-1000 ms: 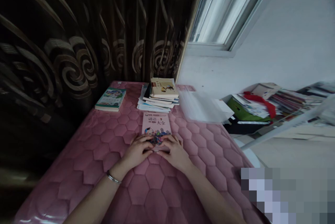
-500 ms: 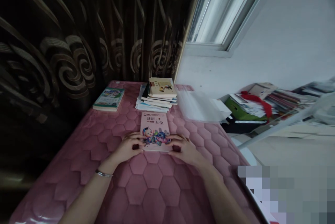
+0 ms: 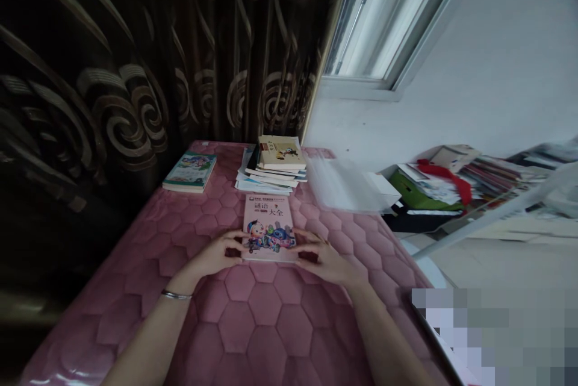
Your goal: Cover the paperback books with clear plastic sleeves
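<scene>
A pink paperback book (image 3: 271, 214) with Chinese characters and cartoon figures on its cover lies flat on the pink quilted bed surface (image 3: 257, 305). My left hand (image 3: 219, 253) holds its lower left edge, fingertips just over the cover and thumb low at the side. On the opposite edge, my right hand (image 3: 323, 258) grips in the same way, its fingertips on the cover's right margin. A silvery bracelet (image 3: 176, 295) circles my left wrist. Just beyond the book stands a stack of books (image 3: 282, 154), a cream one on top.
A green-edged book (image 3: 189, 172) lies at the far left. Right of the stack is a translucent plastic sheet (image 3: 345, 184). Papers and a green bag (image 3: 418, 190) are piled past the bed's right side. A dark patterned curtain (image 3: 203, 43) hangs behind, beside a window (image 3: 374, 31).
My hands have eased slightly outward along the book's edges, the left thumb now nearer the side. The book stays in place; the view has shifted a little.
</scene>
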Demonstrator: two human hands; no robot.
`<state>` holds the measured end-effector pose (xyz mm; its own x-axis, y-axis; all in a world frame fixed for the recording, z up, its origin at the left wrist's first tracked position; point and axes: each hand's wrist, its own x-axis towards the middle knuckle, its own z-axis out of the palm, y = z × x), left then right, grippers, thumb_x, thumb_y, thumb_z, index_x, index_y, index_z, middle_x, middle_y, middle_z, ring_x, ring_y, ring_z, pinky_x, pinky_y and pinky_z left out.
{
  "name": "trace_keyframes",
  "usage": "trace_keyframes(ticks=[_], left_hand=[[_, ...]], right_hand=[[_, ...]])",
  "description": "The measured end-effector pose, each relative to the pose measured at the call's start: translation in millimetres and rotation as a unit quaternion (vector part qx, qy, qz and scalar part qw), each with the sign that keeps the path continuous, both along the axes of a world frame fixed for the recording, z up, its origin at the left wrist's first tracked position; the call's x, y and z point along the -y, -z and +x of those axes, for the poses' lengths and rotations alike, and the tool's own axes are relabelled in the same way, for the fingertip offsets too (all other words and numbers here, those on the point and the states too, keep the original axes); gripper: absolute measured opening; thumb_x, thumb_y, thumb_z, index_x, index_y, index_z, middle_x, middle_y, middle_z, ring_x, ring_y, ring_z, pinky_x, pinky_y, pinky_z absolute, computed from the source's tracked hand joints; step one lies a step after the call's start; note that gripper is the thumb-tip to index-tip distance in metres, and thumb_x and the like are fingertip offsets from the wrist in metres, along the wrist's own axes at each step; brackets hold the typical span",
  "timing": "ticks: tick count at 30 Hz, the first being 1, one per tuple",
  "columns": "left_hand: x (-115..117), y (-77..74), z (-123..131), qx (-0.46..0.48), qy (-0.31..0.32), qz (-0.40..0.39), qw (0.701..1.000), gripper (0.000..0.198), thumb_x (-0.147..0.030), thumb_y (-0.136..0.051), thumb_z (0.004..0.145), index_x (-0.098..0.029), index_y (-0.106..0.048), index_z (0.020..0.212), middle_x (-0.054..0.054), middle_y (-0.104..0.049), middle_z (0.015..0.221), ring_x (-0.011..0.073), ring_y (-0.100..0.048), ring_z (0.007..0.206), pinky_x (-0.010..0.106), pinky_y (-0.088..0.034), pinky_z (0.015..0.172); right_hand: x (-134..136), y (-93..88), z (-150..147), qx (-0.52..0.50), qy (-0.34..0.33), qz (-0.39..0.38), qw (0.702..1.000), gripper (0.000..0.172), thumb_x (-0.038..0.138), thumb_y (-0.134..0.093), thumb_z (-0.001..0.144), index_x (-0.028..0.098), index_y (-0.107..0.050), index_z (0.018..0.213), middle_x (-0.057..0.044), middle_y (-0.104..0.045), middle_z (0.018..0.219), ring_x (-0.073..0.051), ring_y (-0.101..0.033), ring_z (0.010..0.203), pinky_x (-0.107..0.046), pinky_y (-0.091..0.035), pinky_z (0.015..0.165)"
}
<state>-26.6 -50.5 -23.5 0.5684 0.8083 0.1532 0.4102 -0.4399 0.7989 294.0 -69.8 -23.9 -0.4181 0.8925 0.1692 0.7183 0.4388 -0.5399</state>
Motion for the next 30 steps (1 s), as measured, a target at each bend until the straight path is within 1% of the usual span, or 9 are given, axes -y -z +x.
trace_keyframes(ticks=[5, 8, 12, 15, 18, 21, 25, 27, 30], left_hand=[[0.9, 0.9, 0.1, -0.035, -0.025, 0.024, 0.999, 0.017, -0.02, -0.064, 0.081, -0.025, -0.075, 0.093, 0.006, -0.056, 0.133, 0.0194, -0.054, 0.121, 0.036, -0.038, 0.107], [-1.4, 2.9, 3.4, -0.056, -0.098, 0.036, 0.993, 0.018, -0.017, -0.061, 0.082, -0.024, -0.076, 0.089, 0.007, -0.057, 0.128, 0.0199, -0.056, 0.116, 0.036, -0.041, 0.103], [-2.9, -1.4, 15.8, -0.07, -0.184, 0.034, 0.98, 0.016, -0.022, -0.06, 0.082, -0.022, -0.074, 0.089, 0.007, -0.064, 0.106, 0.0199, -0.061, 0.105, 0.034, -0.046, 0.095], [-2.6, -8.4, 29.5, -0.071, -0.216, 0.009, 0.974, 0.018, -0.026, -0.055, 0.086, -0.02, -0.07, 0.094, 0.005, -0.068, 0.096, 0.0183, -0.064, 0.093, 0.031, -0.049, 0.087], [-3.4, -11.0, 40.7, -0.059, -0.268, -0.044, 0.961, 0.021, -0.022, -0.056, 0.086, -0.017, -0.062, 0.105, 0.007, -0.069, 0.097, 0.0183, -0.065, 0.088, 0.031, -0.05, 0.082], [-3.0, -6.2, 48.1, 0.017, -0.303, -0.146, 0.941, 0.037, -0.02, -0.062, 0.082, -0.014, -0.052, 0.118, 0.01, -0.069, 0.097, 0.0184, -0.067, 0.082, 0.031, -0.054, 0.074], [3.1, 1.3, 55.5, 0.196, -0.273, -0.305, 0.891, 0.054, -0.024, -0.063, 0.083, -0.02, -0.037, 0.131, 0.008, -0.068, 0.103, 0.0138, -0.067, 0.058, 0.026, -0.054, 0.048], [6.6, 0.8, 57.0, 0.249, -0.265, -0.347, 0.865, 0.05, -0.024, -0.063, 0.083, -0.021, -0.039, 0.127, 0.007, -0.068, 0.103, 0.0118, -0.066, 0.052, 0.023, -0.053, 0.043], [10.0, -5.2, 56.2, 0.312, -0.258, -0.374, 0.834, 0.033, -0.02, -0.064, 0.083, -0.017, -0.049, 0.112, 0.006, -0.069, 0.099, 0.0112, -0.067, 0.057, 0.021, -0.056, 0.046]], right_hand=[[-7.4, 8.1, -4.7, -0.002, 0.058, -0.013, 0.998, 0.022, 0.032, -0.056, 0.088, 0.033, -0.074, 0.101, -0.003, -0.059, 0.13, -0.024, -0.049, 0.123, -0.047, -0.039, 0.104], [-10.1, 10.6, -6.5, -0.001, 0.07, -0.011, 0.997, 0.021, 0.028, -0.061, 0.085, 0.033, -0.074, 0.1, -0.004, -0.059, 0.13, -0.024, -0.05, 0.122, -0.046, -0.039, 0.104], [-9.4, 7.7, -11.5, -0.007, 0.071, -0.006, 0.997, 0.024, 0.025, -0.06, 0.084, 0.033, -0.073, 0.102, -0.004, -0.062, 0.126, -0.023, -0.053, 0.118, -0.045, -0.041, 0.102], [-9.2, 5.0, -17.8, -0.011, 0.095, 0.001, 0.995, 0.026, 0.023, -0.06, 0.083, 0.033, -0.073, 0.103, -0.004, -0.064, 0.122, -0.022, -0.057, 0.113, -0.042, -0.044, 0.099], [-10.3, 5.1, -22.9, -0.023, 0.115, 0.002, 0.993, 0.024, 0.025, -0.06, 0.082, 0.031, -0.074, 0.101, -0.004, -0.066, 0.118, -0.022, -0.061, 0.106, -0.039, -0.049, 0.093], [-11.5, 7.9, -25.2, -0.054, 0.125, -0.003, 0.991, 0.022, 0.026, -0.058, 0.082, 0.029, -0.075, 0.097, -0.004, -0.067, 0.114, -0.022, -0.064, 0.102, -0.038, -0.051, 0.09], [-13.7, 11.5, -26.4, -0.098, 0.142, -0.023, 0.985, 0.021, 0.029, -0.056, 0.082, 0.026, -0.074, 0.094, -0.004, -0.069, 0.109, -0.021, -0.066, 0.094, -0.035, -0.053, 0.084], [-15.2, 11.0, -27.8, -0.136, 0.162, -0.03, 0.977, 0.023, 0.03, -0.056, 0.081, 0.025, -0.07, 0.097, -0.004, -0.071, 0.103, -0.021, -0.067, 0.091, -0.035, -0.054, 0.081], [-15.7, 5.3, -32.2, -0.208, 0.215, -0.056, 0.953, 0.022, 0.033, -0.055, 0.08, 0.022, -0.065, 0.096, -0.006, -0.071, 0.094, -0.022, -0.068, 0.085, -0.035, -0.055, 0.074]])
